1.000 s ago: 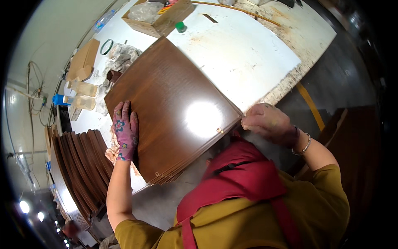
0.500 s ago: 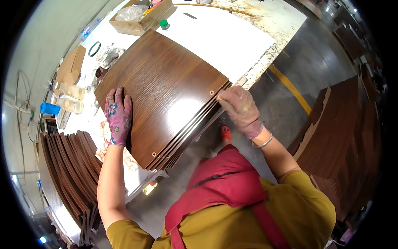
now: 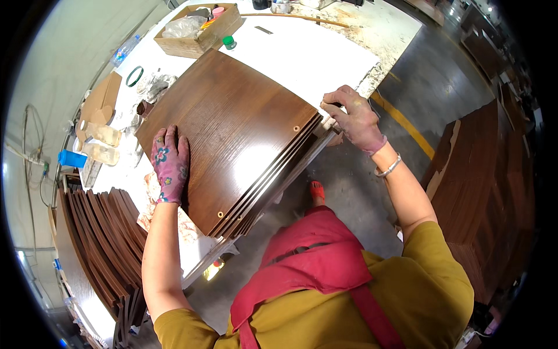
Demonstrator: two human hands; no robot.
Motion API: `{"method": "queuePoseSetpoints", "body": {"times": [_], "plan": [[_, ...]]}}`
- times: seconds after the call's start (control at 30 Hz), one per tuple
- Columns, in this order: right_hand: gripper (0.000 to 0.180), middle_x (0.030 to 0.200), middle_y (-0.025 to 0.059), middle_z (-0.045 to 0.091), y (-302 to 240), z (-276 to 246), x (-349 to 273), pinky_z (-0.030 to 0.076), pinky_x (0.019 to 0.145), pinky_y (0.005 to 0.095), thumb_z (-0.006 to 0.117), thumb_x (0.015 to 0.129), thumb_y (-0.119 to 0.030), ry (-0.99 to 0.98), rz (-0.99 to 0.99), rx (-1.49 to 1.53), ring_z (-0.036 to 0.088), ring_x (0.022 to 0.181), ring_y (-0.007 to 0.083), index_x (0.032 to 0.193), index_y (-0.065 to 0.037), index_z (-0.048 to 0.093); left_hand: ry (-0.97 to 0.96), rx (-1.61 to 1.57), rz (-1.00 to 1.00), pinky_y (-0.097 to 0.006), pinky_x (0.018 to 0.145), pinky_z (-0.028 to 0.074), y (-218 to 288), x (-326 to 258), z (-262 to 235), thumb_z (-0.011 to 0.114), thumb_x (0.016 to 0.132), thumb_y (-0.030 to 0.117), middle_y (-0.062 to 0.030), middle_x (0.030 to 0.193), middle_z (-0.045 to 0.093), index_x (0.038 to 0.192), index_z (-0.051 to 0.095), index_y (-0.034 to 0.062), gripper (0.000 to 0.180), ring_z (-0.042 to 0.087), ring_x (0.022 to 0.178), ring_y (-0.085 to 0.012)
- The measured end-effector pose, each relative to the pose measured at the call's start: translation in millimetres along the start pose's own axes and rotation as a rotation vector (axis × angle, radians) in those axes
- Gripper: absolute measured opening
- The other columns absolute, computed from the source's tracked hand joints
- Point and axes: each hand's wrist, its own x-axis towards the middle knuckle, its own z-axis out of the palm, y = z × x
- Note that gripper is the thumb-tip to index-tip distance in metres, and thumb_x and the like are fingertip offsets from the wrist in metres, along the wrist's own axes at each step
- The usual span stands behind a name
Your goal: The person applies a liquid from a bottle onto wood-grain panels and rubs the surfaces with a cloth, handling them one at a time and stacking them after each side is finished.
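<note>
A stack of several dark brown wood-grain panels point(image 3: 232, 134) lies on a white worktable point(image 3: 314, 55), its near edge hanging over the table's front. My left hand point(image 3: 170, 164), in a purple flowered glove, presses flat on the top panel near its left edge. At the stack's right corner, my right hand point(image 3: 351, 116), stained and bare with a bracelet on the wrist, is curled around a small object pressed to the panel edges. What it holds is hidden by the fingers.
A cardboard box point(image 3: 197, 35) with bottles and a plastic bag stands at the table's back, a green-capped bottle point(image 3: 229, 42) beside it. More brown panels stand stacked at the left point(image 3: 99, 232) and right point(image 3: 488, 174). Plastic bottles point(image 3: 102, 142) lie at the table's left. A yellow floor line point(image 3: 407, 122) runs below.
The view has shifted, so the stack sits more centred. My right hand moved from the stack's near right edge up to its right corner. My left hand stayed pressed on the top panel.
</note>
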Motion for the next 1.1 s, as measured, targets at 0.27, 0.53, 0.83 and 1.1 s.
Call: {"method": "queuePoseSetpoints", "body": {"times": [0.27,0.53,0.83,1.1], "plan": [[0.009,0.092,0.0123,0.061,11.6,5.1,0.3,0.05,0.076,0.039,0.069,0.088,-0.013,0.075,-0.076,-0.042,0.062,0.086,0.0289,0.095,-0.007,0.068,0.002,0.012,0.009,-0.047,0.111,0.037,0.2,0.2,-1.8,0.056,0.101,0.033,-0.021,0.139,0.054,0.136,0.057,0.0074,0.044,0.048,0.132,-0.0376],[0.015,0.092,0.0126,0.062,6.1,2.7,2.7,0.05,0.077,0.041,0.068,0.09,-0.018,0.086,-0.08,-0.153,0.063,0.087,0.0306,0.097,-0.005,0.069,0.006,0.009,0.02,-0.046,0.11,0.038,-0.5,0.7,-1.6,0.057,0.1,0.033,-0.0212,0.139,0.054,0.136,0.057,0.0076,0.044,0.049,0.131,-0.0374],[0.011,0.09,0.0121,0.062,-17.9,55.1,-34.4,0.051,0.076,0.0407,0.069,0.09,-0.012,0.233,-0.232,-0.175,0.062,0.084,0.0315,0.098,-0.006,0.066,-0.041,-0.026,-0.024,-0.045,0.112,0.036,3.5,2.2,-5.0,0.055,0.101,0.035,-0.0218,0.142,0.052,0.139,0.055,0.007,0.047,0.047,0.133,-0.0381],[0.027,0.095,0.0088,0.058,-84.5,125.3,-89.8,0.051,0.078,0.0414,0.069,0.084,-0.01,0.092,-0.492,-0.254,0.06,0.088,0.0324,0.11,-0.012,0.063,0.022,-0.07,0.005,-0.045,0.11,0.038,-9.5,2.5,5.3,0.057,0.098,0.037,-0.0203,0.137,0.056,0.133,0.06,0.0081,0.045,0.05,0.13,-0.037]]}}
